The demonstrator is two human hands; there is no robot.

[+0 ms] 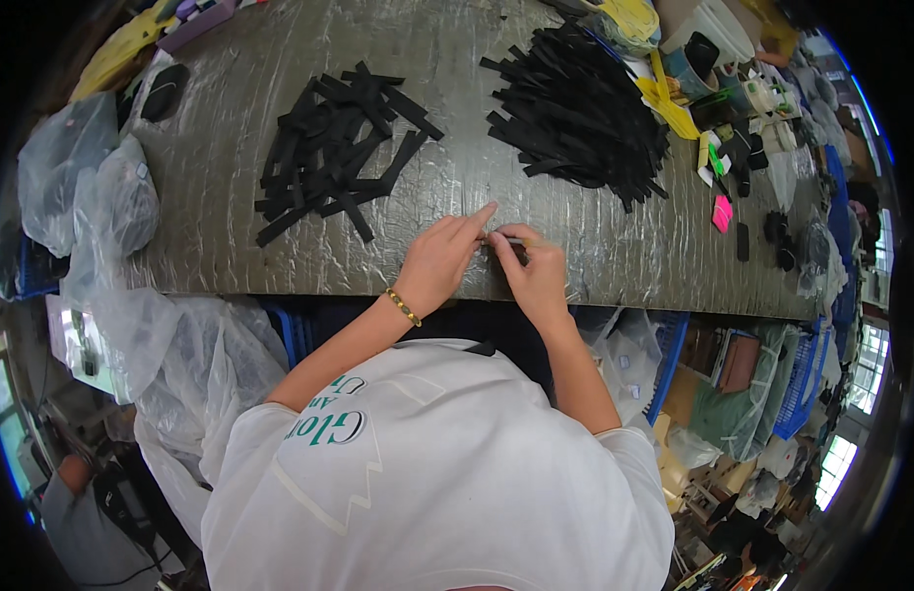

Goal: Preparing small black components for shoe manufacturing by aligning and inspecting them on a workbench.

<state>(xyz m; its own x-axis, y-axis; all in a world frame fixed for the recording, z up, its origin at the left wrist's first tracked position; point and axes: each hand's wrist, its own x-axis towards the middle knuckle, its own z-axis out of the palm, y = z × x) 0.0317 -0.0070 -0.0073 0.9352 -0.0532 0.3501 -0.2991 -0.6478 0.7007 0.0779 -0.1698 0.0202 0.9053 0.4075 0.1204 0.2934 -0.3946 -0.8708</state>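
Close together near the front edge of the table, my two hands meet at their fingertips. My left hand (pixel 439 258) has its index finger stretched forward, while its thumb side is tucked in toward the other hand. Thumb and index finger of my right hand (pixel 536 271) pinch at the meeting point. Whatever small thing is between the fingertips is too hidden to name. Ahead and to the left lies a loose, tangled heap of short black strips (pixel 324 148). A larger, denser pile of black strips (pixel 580 108) lies ahead and to the right.
A dark table (pixel 211 236) with a wrinkled, shiny cover spans the front. Clear plastic bags (pixel 117 197) crowd its left end. Tubs (pixel 708 49), a yellow strap (pixel 664 94), a pink tag (pixel 722 213) and small black pieces sit at the right. Blue crates (pixel 669 360) stand below.
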